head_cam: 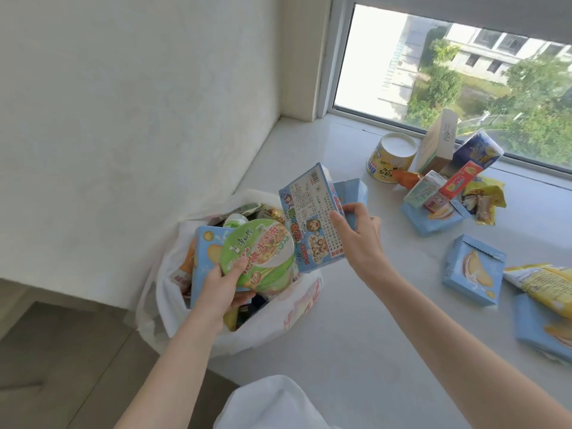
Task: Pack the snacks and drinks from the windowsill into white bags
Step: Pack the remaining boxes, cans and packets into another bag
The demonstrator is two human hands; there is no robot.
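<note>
A soft white cloth sits bunched right under your chin. Your left hand curls thumb and fingers round the rim of a round green noodle bowl, glossy-lidded, tilted over the open bag. Your right hand pinches a flat blue cardboard box, printed back facing you, just above the bag's mouth. The thin, crinkly white bag stands stuffed at the sill's left edge. Across the smooth pale windowsill: a yellow can, more blue boxes, crumpled yellow packets.
</note>
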